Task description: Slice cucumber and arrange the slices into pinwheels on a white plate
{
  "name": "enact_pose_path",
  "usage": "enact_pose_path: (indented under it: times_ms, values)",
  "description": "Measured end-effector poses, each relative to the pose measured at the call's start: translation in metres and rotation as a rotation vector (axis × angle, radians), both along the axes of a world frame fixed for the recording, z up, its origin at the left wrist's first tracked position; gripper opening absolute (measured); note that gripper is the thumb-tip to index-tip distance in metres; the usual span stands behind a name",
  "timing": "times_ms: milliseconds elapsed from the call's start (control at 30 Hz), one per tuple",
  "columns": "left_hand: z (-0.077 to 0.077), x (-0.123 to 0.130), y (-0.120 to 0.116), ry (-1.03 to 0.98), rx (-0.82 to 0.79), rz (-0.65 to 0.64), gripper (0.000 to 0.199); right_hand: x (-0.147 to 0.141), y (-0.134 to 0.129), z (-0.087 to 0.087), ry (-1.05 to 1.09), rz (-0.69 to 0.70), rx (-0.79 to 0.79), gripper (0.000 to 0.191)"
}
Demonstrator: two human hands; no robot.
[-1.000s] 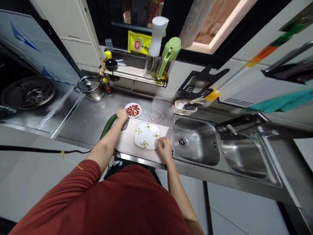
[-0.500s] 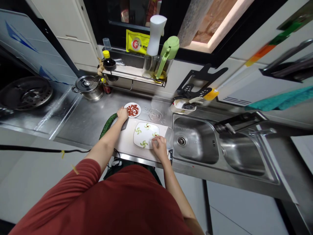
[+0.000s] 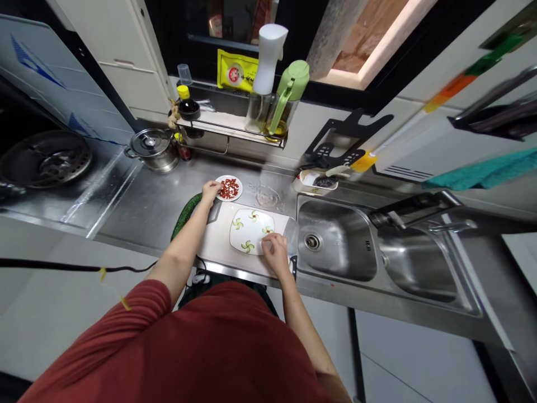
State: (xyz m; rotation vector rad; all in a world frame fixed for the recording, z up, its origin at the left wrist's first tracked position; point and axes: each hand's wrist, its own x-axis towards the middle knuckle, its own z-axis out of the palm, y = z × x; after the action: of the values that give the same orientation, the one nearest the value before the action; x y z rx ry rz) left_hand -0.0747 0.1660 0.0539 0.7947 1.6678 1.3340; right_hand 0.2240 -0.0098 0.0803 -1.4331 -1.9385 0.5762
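My left hand (image 3: 210, 192) reaches the small white plate (image 3: 230, 200) of chopped red bits (image 3: 230, 188). Its fingertips are pinched together at the plate's left side; anything between them is too small to make out. My right hand (image 3: 277, 253) is at the right edge of a larger white plate (image 3: 251, 234), thumb and forefinger closed together, contents not visible. Several green pinwheel-shaped slice arrangements (image 3: 247, 247) lie on that plate, the right one with a red spot. Beneath is a pale cutting board (image 3: 215, 244). A long green cucumber (image 3: 183, 219) lies left of my left forearm.
A wide blade (image 3: 290, 230) with a black handle (image 3: 293, 266) lies at the board's right end, beside a double sink (image 3: 335, 270). Behind stand a lidded pot (image 3: 153, 151), a rack (image 3: 229, 130) with bottles and a strainer tray (image 3: 306, 188). A pan (image 3: 44, 159) sits far left.
My left hand has shifted slightly, its fingers drawing into a pinch at the small plate's edge and uncovering more of the board's grey corner. My right hand stays nearly still.
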Motion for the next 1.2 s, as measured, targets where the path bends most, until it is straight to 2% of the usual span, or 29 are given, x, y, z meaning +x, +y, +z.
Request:
enact_pose_path:
  times_ms: [100,200,300,433,533,867,1067,1200]
  values:
    - [0.001,0.006,-0.003,-0.166,0.046,-0.044,0.017,-0.002,0.001,0.000,0.003,-0.002,0.002,0.012]
    - [0.003,0.009,-0.005,-0.143,0.081,-0.061,0.017,-0.003,0.001,0.000,0.004,0.002,-0.001,0.013]
    - [0.009,0.008,-0.009,0.142,0.046,-0.080,0.016,-0.002,0.001,0.000,0.005,0.002,-0.002,0.013]
    - [0.017,0.004,-0.014,0.694,-0.065,-0.253,0.016,-0.002,-0.001,0.000,0.002,0.002,-0.005,0.012]
    - [0.020,0.003,-0.017,0.830,-0.105,-0.319,0.022,-0.001,-0.002,0.001,0.003,0.000,-0.010,0.012]
    - [0.011,-0.006,-0.020,0.814,-0.038,-0.363,0.026,-0.001,-0.001,0.001,-0.010,0.006,0.008,0.012]
    - [0.000,-0.013,-0.020,0.567,-0.078,-0.249,0.020,-0.002,-0.001,0.000,-0.005,0.008,0.002,0.012]
    - [-0.008,-0.016,-0.021,0.496,-0.084,-0.200,0.016,-0.003,-0.001,0.001,-0.002,0.012,-0.004,0.013]
